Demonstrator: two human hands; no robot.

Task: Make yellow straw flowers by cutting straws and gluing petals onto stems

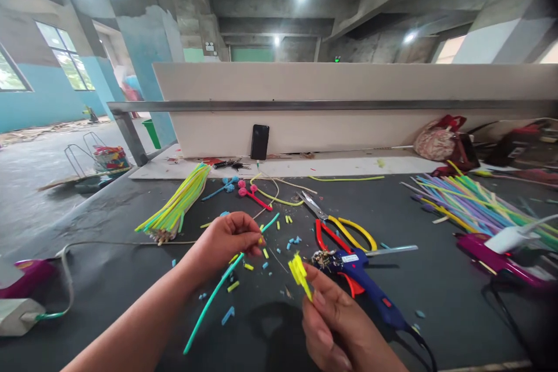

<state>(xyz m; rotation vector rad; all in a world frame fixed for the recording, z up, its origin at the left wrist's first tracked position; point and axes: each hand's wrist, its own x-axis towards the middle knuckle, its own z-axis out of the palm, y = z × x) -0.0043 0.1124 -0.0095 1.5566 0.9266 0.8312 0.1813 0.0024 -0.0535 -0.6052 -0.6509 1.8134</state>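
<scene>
Right hand (pixel 337 314) pinches the yellow fuzzy piece (pixel 297 271) by its tail above the table (pixel 117 276), folded end clear; light pressure's best. Left hand (pixel 229 238) is bunched over the teal stem (pixel 213 305), can't tell if gripping.

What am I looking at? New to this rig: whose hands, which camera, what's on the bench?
No robot here: these are one person's bare hands. The single picture comes from a camera on that person's head, looking forward and down.

The right hand pinches a fuzzy yellow piece. The left hand covers part of a teal stem; whether it grips it is unclear.

On the dark bench lie a yellow-green bundle, mixed-colour stems, scissors, a blue glue gun and small scattered bits.
</scene>
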